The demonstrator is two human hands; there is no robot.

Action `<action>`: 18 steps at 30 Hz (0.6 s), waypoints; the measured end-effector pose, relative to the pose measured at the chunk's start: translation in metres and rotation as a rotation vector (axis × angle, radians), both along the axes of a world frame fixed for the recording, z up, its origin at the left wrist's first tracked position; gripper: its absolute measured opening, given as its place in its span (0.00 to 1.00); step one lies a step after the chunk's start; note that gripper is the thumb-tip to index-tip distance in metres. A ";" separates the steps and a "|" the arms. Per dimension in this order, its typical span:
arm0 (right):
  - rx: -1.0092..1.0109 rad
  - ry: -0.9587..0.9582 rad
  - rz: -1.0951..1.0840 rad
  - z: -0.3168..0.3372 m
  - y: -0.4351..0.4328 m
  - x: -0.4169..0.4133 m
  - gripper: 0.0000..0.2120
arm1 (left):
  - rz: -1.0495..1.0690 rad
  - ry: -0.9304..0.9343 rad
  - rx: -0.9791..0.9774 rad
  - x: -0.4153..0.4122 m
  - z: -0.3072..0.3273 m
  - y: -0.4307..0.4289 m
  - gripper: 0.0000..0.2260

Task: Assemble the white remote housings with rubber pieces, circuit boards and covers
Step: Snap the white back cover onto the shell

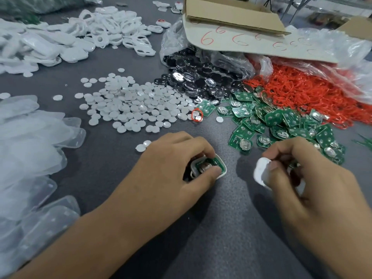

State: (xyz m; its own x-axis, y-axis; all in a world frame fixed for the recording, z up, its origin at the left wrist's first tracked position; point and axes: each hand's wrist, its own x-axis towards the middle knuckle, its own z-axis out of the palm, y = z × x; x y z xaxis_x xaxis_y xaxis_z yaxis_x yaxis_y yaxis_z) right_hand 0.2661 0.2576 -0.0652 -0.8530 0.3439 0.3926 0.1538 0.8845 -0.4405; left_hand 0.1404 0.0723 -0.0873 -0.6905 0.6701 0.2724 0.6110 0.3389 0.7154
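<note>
1. A white plastic remote housing lies on the dark grey speckled surface, near the front and just left of centre, with a green circuit board seated inside it.
2. The left hand grasps this housing, its fingers curled over the top and the thumb pressed against the near edge.
3. The right hand, just beside it and apart from it, pinches a rounded white plastic cover between thumb and fingers, lifted off the surface.
4. A loose heap of green circuit boards with round silver contacts sits behind the right hand.
5. A spread of small white round discs lies behind the left hand.
6. Farther back, black and silver glossy pieces spill from a clear plastic bag, beside a tangle of red rubber loops.
7. A brown cardboard box with red sixes scrawled on its flap stands over both.
8. White housing shells are piled at far left; clear plastic trays are stacked at near left.
</note>
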 end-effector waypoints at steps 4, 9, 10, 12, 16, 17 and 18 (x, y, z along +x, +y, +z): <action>0.117 0.046 -0.012 0.007 0.004 0.005 0.09 | -0.006 -0.002 0.003 0.000 0.001 0.001 0.06; 0.291 0.058 0.153 0.001 -0.007 0.026 0.09 | -0.024 -0.038 0.024 -0.002 0.001 -0.001 0.11; 0.278 0.044 0.189 -0.003 -0.009 0.031 0.08 | -0.030 -0.050 0.019 -0.003 0.001 -0.003 0.13; 0.214 0.020 0.237 -0.007 -0.007 0.040 0.07 | -0.049 -0.061 -0.030 -0.006 0.001 -0.007 0.21; 0.174 -0.169 0.228 0.004 0.000 0.025 0.19 | -0.077 -0.015 -0.130 -0.011 0.004 -0.014 0.27; 0.156 -0.214 0.257 0.006 -0.001 0.021 0.19 | -0.080 -0.030 -0.127 -0.011 0.005 -0.015 0.26; 0.125 -0.236 0.284 0.008 -0.001 0.016 0.19 | -0.083 -0.048 -0.120 -0.011 0.007 -0.015 0.26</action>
State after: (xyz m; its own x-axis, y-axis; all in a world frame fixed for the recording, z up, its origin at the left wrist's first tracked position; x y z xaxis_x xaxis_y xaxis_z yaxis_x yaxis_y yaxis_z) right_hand 0.2826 0.2565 -0.0568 -0.9792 0.0426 0.1983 -0.0212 0.9509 -0.3087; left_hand 0.1295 0.0574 -0.0805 -0.6417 0.7513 0.1545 0.6064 0.3736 0.7020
